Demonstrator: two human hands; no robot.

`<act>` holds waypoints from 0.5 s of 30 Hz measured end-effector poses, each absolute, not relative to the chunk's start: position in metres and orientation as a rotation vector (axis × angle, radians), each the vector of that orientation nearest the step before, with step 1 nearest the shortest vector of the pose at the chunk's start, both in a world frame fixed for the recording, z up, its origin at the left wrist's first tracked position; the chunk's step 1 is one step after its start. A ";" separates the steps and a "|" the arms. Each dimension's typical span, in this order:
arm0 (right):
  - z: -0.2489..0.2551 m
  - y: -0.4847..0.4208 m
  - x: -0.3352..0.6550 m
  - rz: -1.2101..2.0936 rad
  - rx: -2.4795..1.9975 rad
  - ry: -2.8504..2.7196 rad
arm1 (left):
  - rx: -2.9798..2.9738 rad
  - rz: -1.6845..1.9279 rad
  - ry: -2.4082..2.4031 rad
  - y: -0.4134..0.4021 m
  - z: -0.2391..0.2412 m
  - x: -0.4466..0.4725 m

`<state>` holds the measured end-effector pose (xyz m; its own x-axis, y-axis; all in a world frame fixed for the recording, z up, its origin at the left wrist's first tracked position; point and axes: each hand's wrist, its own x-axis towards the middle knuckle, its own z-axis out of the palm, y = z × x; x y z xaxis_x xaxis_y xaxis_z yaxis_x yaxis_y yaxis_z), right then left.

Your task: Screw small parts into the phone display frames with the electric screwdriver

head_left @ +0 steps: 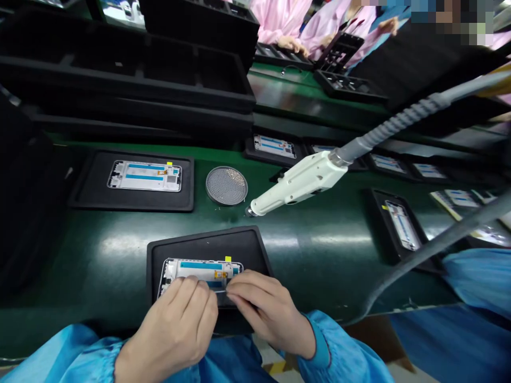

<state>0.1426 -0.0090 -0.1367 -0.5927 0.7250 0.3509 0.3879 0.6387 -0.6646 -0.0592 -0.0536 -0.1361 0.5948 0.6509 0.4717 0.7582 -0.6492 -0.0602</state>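
Note:
A phone frame [202, 268] with blue strips, an orange flex cable and a yellow tab lies tilted in a black tray [207, 242] in front of me. My left hand [178, 319] is closed at its near left edge, fingers curled over it; the fingertips are hidden. At the frame's right end, my right hand [267, 306] has thumb and fingers pinched together near the flex cable. Whatever is between those fingertips, if anything, is too small to tell. Beyond the tray, a white electric screwdriver [297, 183] hangs from a grey hose, its tip pointing down left.
A round perforated dish [226, 185] of tiny screws stands behind the tray. To its left, another phone frame [146, 176] rests in a black tray. More trayed frames stand right, where a co-worker's blue sleeve [479, 282] shows. Large black bins [131, 106] fill the back left.

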 end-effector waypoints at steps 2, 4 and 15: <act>-0.143 -0.005 0.145 0.603 -0.884 -2.289 | -2.591 -0.642 -1.175 -0.050 -0.139 -0.062; -0.151 0.000 0.149 0.448 -0.895 -2.341 | -2.621 -0.652 -1.195 -0.046 -0.143 -0.066; -0.173 0.008 0.155 0.230 -0.835 -2.467 | -2.756 -0.548 -1.281 -0.036 -0.163 -0.076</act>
